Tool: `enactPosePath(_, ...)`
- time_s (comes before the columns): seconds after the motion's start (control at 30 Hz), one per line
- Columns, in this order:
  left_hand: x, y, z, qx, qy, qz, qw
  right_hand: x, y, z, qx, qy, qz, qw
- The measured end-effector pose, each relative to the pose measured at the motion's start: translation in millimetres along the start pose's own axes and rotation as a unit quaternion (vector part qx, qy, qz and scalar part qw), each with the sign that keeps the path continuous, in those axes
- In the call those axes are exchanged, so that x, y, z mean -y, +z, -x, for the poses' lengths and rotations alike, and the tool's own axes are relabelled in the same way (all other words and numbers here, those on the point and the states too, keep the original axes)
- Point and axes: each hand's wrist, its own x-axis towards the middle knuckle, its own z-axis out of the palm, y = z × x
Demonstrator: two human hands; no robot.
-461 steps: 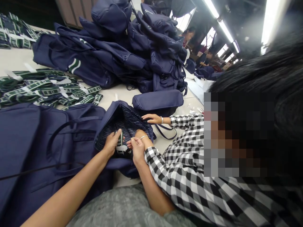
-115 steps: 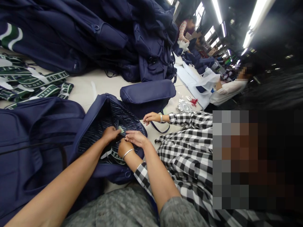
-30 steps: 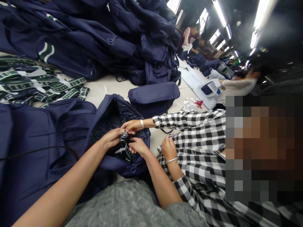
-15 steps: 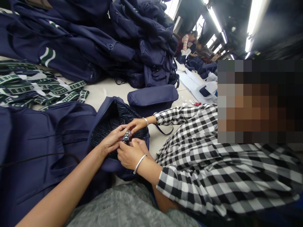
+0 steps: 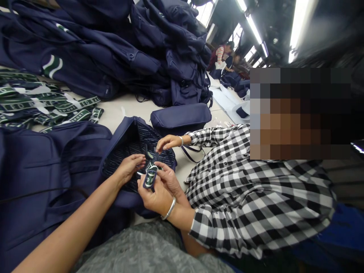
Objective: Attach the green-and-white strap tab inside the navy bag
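Note:
My left hand (image 5: 130, 169) is over the open navy bag (image 5: 113, 142), fingers stretched out and apart from the strap, holding nothing. My right hand (image 5: 171, 180) is partly hidden behind a co-worker's wrist. Its fingers are closed on the green, white-lettered webbing strap (image 5: 150, 178). The co-worker's nearer hand (image 5: 157, 195), with a silver bangle, also grips the strap's folded end. The co-worker's farther hand (image 5: 168, 142) hangs over the bag's far side with its fingers bent down. Patterned dark lining shows inside the bag.
Navy bags are piled (image 5: 113, 49) at the back. Several green lettered straps (image 5: 42, 102) lie at the left. Another navy bag (image 5: 31, 163) lies at my left, and a navy pouch-like piece (image 5: 180, 115) behind the open bag. The co-worker in a checked shirt (image 5: 241, 197) sits close at right.
My left hand has come off the strap and moved left, fingers opening. The co-worker's farther hand has lifted away. The strap's lettered end now shows more plainly in the nearer hand.

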Motion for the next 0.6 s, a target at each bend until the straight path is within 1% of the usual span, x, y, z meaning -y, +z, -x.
enactPosePath(0.03,2,-3.0,1,0.003,-0.023,-0.016,1.0,-1,3,6,0.023,0.041,-0.071,0.996)
enactPosePath(0.07,3,-4.5,3,0.012,-0.046,-0.028,0.998,-1,6,11,0.045,0.101,-0.17,0.979)
enactPosePath(0.1,4,-4.4,6,0.026,-0.066,-0.035,0.997,-1,7,14,0.061,0.175,-0.287,0.94)
enactPosePath(0.13,5,-2.9,10,0.042,-0.082,-0.037,0.995,-1,8,18,0.069,0.254,-0.408,0.874)
enactPosePath(0.17,5,-0.4,14,0.06,-0.096,-0.034,0.993,-2,8,20,0.068,0.327,-0.515,0.79)
enactPosePath(0.2,4,2.8,18,0.079,-0.108,-0.028,0.991,-2,8,22,0.061,0.385,-0.597,0.701)
enactPosePath(0.23,3,6.0,22,0.098,-0.117,-0.018,0.988,-3,8,23,0.058,0.433,-0.653,0.619)
enactPosePath(0.27,2,8.9,25,0.116,-0.125,-0.008,0.985,-3,7,25,0.062,0.472,-0.68,0.558)
enactPosePath(0.3,0,11.1,28,0.133,-0.13,0.002,0.983,-4,7,25,0.074,0.501,-0.679,0.531)
enactPosePath(0.33,-1,12.6,30,0.149,-0.133,0.012,0.98,-4,7,26,0.089,0.522,-0.655,0.539)
enactPosePath(0.37,-2,13.4,32,0.163,-0.133,0.021,0.977,-3,7,26,0.106,0.532,-0.615,0.572)
enactPosePath(0.43,-4,13.2,34,0.183,-0.13,0.037,0.974,-2,8,25,0.132,0.524,-0.525,0.657)
enactPosePath(0.47,-4,12.8,34,0.188,-0.128,0.043,0.973,-1,8,24,0.14,0.514,-0.493,0.688)
enactPosePath(0.5,-4,12.3,34,0.189,-0.126,0.049,0.973,0,8,23,0.147,0.504,-0.471,0.709)
enactPosePath(0.6,-4,11.7,32,0.182,-0.121,0.062,0.974,0,4,17,0.175,0.482,-0.417,0.75)
